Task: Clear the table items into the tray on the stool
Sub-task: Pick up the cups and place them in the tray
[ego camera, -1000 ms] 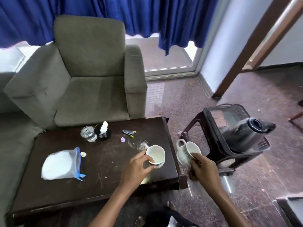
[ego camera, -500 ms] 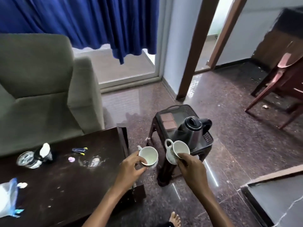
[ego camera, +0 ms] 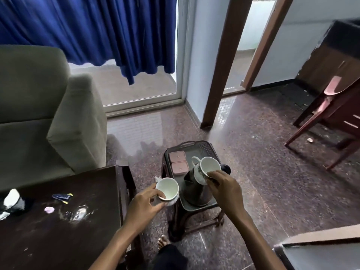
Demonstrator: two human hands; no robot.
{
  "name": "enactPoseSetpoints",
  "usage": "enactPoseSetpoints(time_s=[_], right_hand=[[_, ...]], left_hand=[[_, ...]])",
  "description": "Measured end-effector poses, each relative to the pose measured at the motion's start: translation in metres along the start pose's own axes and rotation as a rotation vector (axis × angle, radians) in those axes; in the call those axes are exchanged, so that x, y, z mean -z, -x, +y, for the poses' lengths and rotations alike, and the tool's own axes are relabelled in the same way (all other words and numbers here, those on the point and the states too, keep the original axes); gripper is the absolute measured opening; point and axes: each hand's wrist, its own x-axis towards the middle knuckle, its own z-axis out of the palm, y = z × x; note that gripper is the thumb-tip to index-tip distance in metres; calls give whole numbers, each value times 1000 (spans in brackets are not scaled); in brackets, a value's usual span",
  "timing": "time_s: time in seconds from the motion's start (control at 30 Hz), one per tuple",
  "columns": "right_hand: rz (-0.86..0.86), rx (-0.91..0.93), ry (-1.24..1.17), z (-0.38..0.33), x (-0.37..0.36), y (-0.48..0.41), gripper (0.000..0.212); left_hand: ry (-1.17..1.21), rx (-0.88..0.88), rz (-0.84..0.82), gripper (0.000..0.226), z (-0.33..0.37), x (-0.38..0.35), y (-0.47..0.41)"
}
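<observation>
White cup [ego camera: 167, 189] is pinched at the rim by the left hand [ego camera: 144, 203], near the tray [ego camera: 204, 148]. The right hand [ego camera: 224, 187] grips a second cup [ego camera: 209, 166], tilted, over the tray.

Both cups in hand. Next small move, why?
Probably lower the right cup, gripped by the right hand, onto the bare tray floor beside the pink boxes: it hangs over the tray, the flask fills the near end, and the left cup in the left hand is short of the rim.
</observation>
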Motion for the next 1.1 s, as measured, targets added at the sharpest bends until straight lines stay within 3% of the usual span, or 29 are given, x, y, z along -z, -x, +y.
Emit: enactPoseSetpoints(time_s=[0.2, 0.37, 0.63, 0.93, 1.1], right_hand=[[40, 52, 111, 28, -19, -62, 12], [25, 20, 200, 48, -50, -114, 16], [-331, -100, 327, 103, -116, -185, 30], [-613, -130, 348, 161, -184, -206, 22], [-682, -113, 369, 183, -217, -208, 18]], left_hand=[[25, 19, 12, 36, -4, -10, -64], [-45, 4, 9, 17, -3, -8, -112], [-137, 30, -6, 16, -3, -29, -170], [-143, 119, -4, 15, 5, -50, -203], [-99, 146, 47, 27, 4, -57, -207]])
